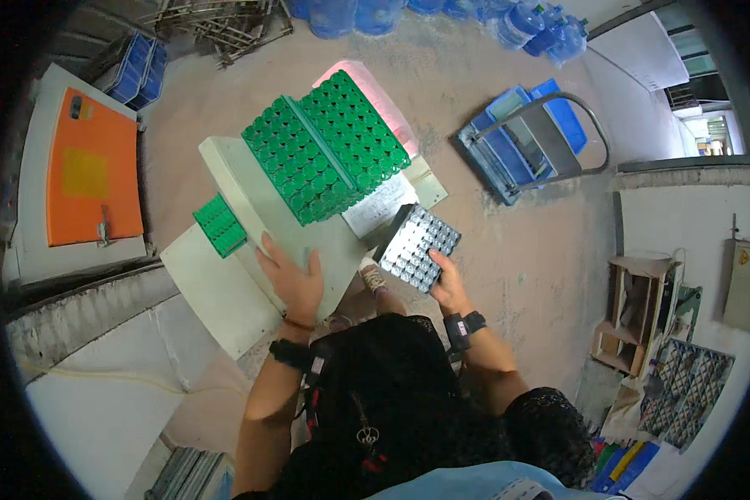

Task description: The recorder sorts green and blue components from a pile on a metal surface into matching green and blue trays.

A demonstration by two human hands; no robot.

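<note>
My right hand (450,287) grips the lower right edge of a dark tray (418,248) filled with rows of small silvery round pieces. The tray is tilted beside the right end of a pale table (258,200). My left hand (294,286) is spread with nothing in it, over the table's near part; whether it touches the surface I cannot tell. Past it, a large green block of round cells (325,146) rests on the table, split by a lengthwise band. A smaller green piece (220,226) with a similar pattern lies left of my left hand. Papers (383,207) stick out by the big block.
A pink wrapped bundle (367,96) sits behind the green block. To the right stands a trolley (517,142) with blue crates. Blue water bottles (525,29) line the far wall. An orange-doored cabinet (96,167) is at left, a wooden shelf (633,312) at right.
</note>
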